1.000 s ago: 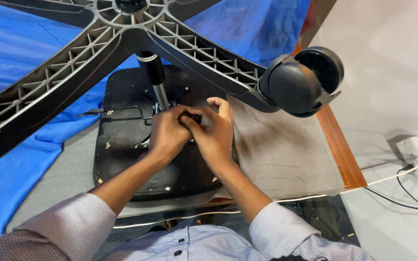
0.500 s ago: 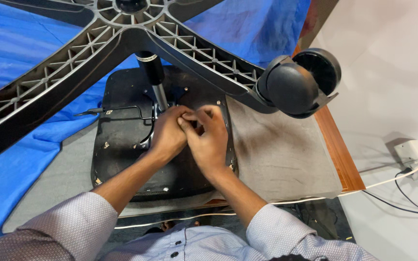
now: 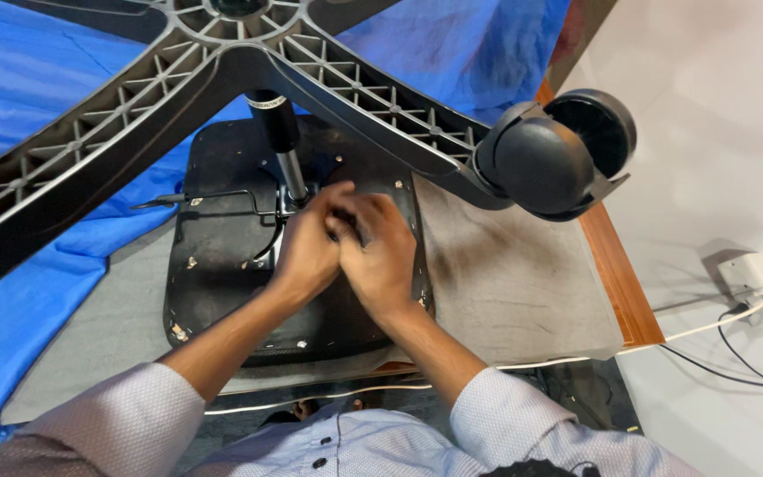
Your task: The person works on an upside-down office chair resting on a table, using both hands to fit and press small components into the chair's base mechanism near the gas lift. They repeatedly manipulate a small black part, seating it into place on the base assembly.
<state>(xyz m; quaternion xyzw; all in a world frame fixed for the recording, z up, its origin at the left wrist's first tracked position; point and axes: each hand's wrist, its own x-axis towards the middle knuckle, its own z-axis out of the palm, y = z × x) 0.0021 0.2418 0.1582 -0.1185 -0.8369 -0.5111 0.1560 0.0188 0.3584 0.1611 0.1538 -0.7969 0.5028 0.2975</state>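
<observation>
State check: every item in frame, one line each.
Left hand: fingers curled, pressed on the seat plate mechanism by the gas cylinder.
Right hand: fingers curled against the left hand, over the same spot.
Chair base: upside down, above the seat plate.
Caster: attached to a leg end.
Wall plug: plugged in.

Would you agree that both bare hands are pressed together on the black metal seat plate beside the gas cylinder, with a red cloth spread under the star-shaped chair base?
Not quite: the head view shows the cloth is blue, not red. The rest holds: the left hand and right hand are pressed together on the black metal seat plate beside the gas cylinder, under the black star-shaped chair base.
</observation>
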